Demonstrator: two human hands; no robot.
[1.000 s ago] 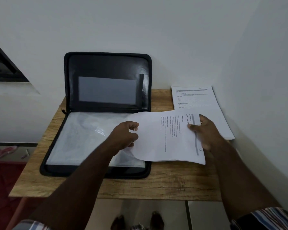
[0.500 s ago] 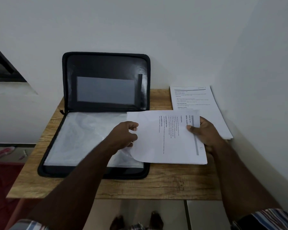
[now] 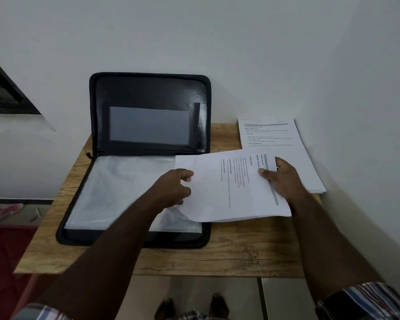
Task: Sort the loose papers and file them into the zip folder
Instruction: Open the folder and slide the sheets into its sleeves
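The sheet is a single printed page, held flat and turned sideways above the right part of the open folder, its right end reaching out over the tabletop. The right hand pinches its right edge, thumb on top across the grey header bar; the left hand has its fingers curled at the sheet's left edge, where the near corner curves down, apparently gripping it or the clear sleeve beneath, which of the two is unclear. It is likely very light, limp and easily creased, so it wants support at two opposite edges, kept taut. The glossy sleeve looks slippery and clingy; its mouth probably needs lifting open. The stack lies well right, against the wall.
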